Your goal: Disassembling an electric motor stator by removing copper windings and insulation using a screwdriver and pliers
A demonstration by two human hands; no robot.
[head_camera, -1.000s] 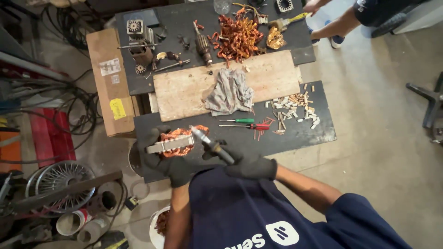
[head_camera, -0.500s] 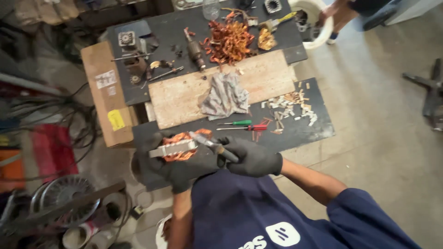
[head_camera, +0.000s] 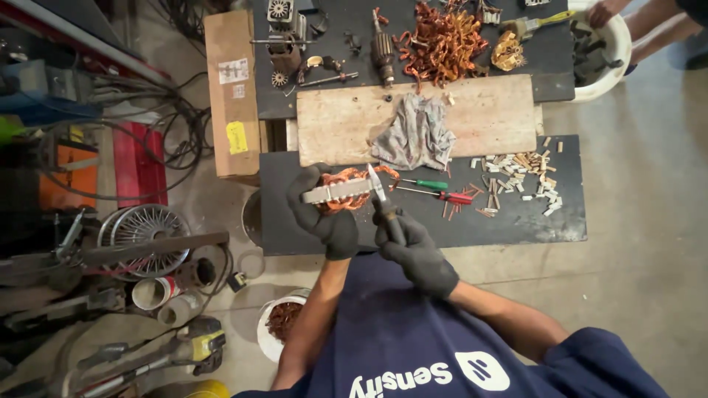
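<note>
The stator (head_camera: 339,193), copper windings bulging from it, sits centre-left of the frame, gripped by my gloved left hand (head_camera: 324,214) with its long axis running left-right, while my right hand (head_camera: 413,247), closed on pliers (head_camera: 381,193), reaches its right end from below.

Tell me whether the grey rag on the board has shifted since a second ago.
No. The rag lies at the same spot on the wooden board, its lower edge at the board's near edge above the green screwdriver; only the camera moved.
</note>
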